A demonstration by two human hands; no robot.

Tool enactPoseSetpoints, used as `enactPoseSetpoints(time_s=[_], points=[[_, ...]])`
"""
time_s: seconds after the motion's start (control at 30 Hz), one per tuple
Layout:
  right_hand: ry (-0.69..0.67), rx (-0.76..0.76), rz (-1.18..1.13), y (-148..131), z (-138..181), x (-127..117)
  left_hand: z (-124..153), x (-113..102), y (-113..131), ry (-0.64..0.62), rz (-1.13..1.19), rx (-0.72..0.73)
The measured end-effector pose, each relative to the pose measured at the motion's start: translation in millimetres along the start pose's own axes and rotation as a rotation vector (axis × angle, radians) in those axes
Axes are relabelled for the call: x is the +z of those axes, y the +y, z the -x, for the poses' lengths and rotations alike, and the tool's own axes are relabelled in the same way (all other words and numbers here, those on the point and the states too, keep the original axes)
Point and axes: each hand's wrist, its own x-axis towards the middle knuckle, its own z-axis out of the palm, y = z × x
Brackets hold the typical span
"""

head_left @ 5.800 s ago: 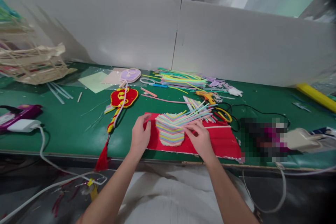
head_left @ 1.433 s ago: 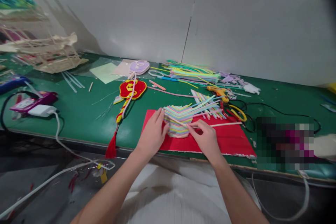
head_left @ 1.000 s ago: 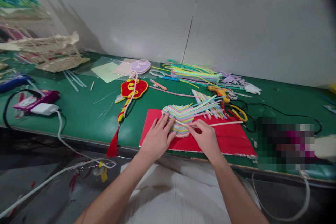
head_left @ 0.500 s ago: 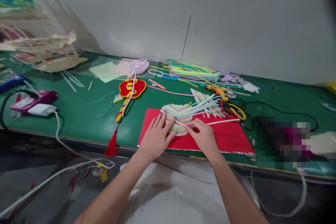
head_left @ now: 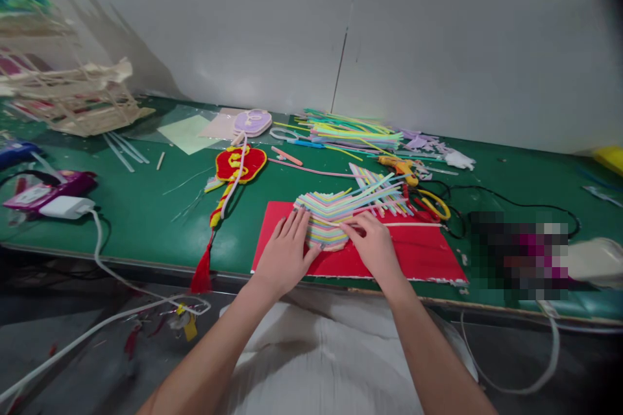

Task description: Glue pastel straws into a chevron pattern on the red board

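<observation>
A rounded piece of pastel pipe cleaners (head_left: 327,237), laid side by side in a striped V pattern, rests on a red board (head_left: 418,256). My left hand (head_left: 283,249) lies over its left edge with the fingers stretched out. At the piece's right side, my right hand (head_left: 374,243) pinches a pale pipe cleaner (head_left: 413,225) between thumb and fingers. This strand crosses the stripes and its free end runs right over the board. Loose pipe cleaner ends (head_left: 372,193) fan out from the piece toward the upper right, over a second striped piece (head_left: 360,176).
Behind the board lie a bundle of pipe cleaners (head_left: 350,131) and an orange-handled tool (head_left: 399,168). A red and yellow fan-shaped ornament (head_left: 247,165) with a red tassel (head_left: 201,272) is at left. A white cable (head_left: 100,240) hangs over the table edge.
The view has shifted slightly. My left hand's index finger has drawn back from the strand toward the other fingers. My right hand keeps its pinch at nearly the same spot.
</observation>
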Motion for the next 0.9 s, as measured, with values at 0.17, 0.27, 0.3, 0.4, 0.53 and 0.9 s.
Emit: enactPoseSetpoints(time_s=[0.17, 0.27, 0.3, 0.4, 0.53, 0.9], points=[[0.0, 0.008, -0.022, 1.8, 1.8, 1.6, -0.3, 0.5, -0.1, -0.014, 0.012, -0.016], [-0.003, 0.008, -0.018, 2.6, 3.0, 2.5, -0.5, -0.6, 0.9, -0.024, 0.0, -0.036], [-0.004, 0.009, -0.016, 2.7, 3.2, 2.6, -0.5, -1.0, 1.2, -0.023, 0.0, -0.037], [-0.003, 0.015, -0.014, 1.9, 3.3, 2.1, -0.6, -1.7, 1.7, -0.018, 0.002, -0.031], [0.025, 0.012, -0.004, -3.0, 3.7, 0.6, -0.6, -1.7, 2.1, -0.016, -0.001, -0.029], [0.029, -0.013, 0.105, -15.4, 1.3, 13.4, -0.6, -0.4, 1.8, 0.012, -0.006, -0.015]])
